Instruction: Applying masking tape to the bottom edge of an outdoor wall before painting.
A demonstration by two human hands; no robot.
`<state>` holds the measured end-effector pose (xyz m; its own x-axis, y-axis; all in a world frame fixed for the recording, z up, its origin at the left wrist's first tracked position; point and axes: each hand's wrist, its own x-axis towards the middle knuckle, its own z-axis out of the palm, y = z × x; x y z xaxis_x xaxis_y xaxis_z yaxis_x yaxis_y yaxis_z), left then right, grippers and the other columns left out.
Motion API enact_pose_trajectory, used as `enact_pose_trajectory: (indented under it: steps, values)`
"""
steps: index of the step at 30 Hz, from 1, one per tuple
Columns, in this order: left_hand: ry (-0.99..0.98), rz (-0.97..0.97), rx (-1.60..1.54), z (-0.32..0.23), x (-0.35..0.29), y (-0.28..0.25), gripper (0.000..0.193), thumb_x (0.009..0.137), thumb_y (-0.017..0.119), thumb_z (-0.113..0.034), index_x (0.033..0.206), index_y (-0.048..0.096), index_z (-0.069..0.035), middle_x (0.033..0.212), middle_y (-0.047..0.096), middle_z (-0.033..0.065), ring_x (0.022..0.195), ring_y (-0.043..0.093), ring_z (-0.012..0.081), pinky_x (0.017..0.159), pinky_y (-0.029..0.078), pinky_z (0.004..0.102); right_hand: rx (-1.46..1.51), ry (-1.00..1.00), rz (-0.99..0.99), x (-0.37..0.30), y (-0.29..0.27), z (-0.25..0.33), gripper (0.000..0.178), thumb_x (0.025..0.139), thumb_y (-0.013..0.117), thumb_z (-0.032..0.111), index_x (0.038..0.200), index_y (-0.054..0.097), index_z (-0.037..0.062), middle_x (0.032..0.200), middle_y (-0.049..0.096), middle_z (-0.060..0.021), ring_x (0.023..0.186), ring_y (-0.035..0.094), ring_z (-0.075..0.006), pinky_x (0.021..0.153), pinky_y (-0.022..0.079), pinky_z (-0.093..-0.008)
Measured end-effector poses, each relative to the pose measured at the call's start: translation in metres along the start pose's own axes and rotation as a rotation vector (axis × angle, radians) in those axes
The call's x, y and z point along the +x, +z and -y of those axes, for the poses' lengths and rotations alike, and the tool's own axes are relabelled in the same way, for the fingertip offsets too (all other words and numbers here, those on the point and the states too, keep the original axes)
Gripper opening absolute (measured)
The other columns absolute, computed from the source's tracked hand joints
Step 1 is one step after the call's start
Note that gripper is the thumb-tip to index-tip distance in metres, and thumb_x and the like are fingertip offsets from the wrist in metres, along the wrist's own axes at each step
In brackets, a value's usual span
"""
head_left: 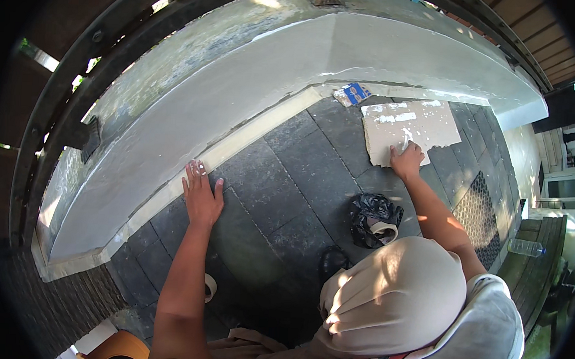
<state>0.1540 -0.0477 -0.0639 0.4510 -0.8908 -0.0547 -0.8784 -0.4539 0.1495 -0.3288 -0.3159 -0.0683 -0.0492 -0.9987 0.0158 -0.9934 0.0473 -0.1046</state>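
Note:
My left hand [203, 191] rests with outstretched fingers on a cream strip [251, 133] that runs along the foot of a white wall [267, 68]. White specks dot its fingertips. Off to the right, my right hand [405, 161] is closed at the near edge of a piece of cardboard [443, 119] lying on the floor. White smears and drops cover part of that cardboard. Something small and whitish shows at the right fingertips, but its kind is unclear. A blue-and-tan packet [352, 94] lies beyond the cardboard, against the wall.
Dark grey tiles [294, 180] pave the floor. Near my knee sits a black plastic bag [371, 213] with a tape roll [383, 232]; another roll [210, 287] lies by my left forearm. A metal grate [477, 219], a bench [536, 270] and a clear bottle [526, 248] stand right.

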Motion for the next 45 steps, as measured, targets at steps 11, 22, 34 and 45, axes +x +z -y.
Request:
enact_pose_trajectory:
  steps: [11, 22, 34, 45]
  values:
    - [0.042, 0.278, -0.077, -0.030, 0.027, -0.049, 0.081, 0.098, 0.049, -0.047, 0.152, 0.019, 0.004, 0.162, 0.012, 0.0187, 0.152, 0.006, 0.0324, 0.120, 0.010, 0.0538, 0.192, 0.577, 0.136, 0.065, -0.012, -0.056, 0.109, 0.071, 0.076, 0.061, 0.142, 0.033, -0.0091, 0.139, 0.047, -0.0283, 0.134, 0.041, -0.0417, 0.114, 0.027, -0.0483]
    - [-0.253, 0.510, -1.289, -0.170, -0.034, 0.001, 0.044, 0.098, 0.059, -0.041, 0.120, 0.057, -0.003, 0.119, 0.064, 0.0150, 0.104, 0.066, 0.0223, 0.084, 0.055, 0.0357, 1.255, 0.366, 0.729, -0.031, -0.039, -0.013, 0.031, 0.097, 0.062, 0.029, 0.110, 0.063, 0.0002, 0.091, 0.069, -0.0097, 0.080, 0.067, -0.0164, 0.069, 0.053, -0.0305]
    - [-0.529, 0.665, -1.623, -0.120, -0.034, 0.004, 0.047, 0.089, 0.071, -0.024, 0.127, 0.058, 0.001, 0.120, 0.065, 0.0132, 0.109, 0.062, 0.0254, 0.095, 0.048, 0.0388, 0.849, 0.784, 0.273, 0.015, -0.036, -0.011, 0.059, 0.092, 0.064, 0.047, 0.112, 0.058, -0.0081, 0.096, 0.061, -0.0153, 0.084, 0.062, -0.0261, 0.073, 0.056, -0.0416]
    - [-0.589, 0.543, -1.481, -0.077, -0.041, -0.006, 0.045, 0.090, 0.071, -0.023, 0.128, 0.058, -0.001, 0.120, 0.065, 0.0118, 0.110, 0.062, 0.0244, 0.096, 0.046, 0.0384, 0.891, 1.141, 0.004, 0.075, 0.029, -0.014, 0.054, 0.085, 0.074, 0.022, 0.127, 0.048, 0.0003, 0.116, 0.056, -0.0144, 0.096, 0.057, -0.0291, 0.088, 0.048, -0.0486]
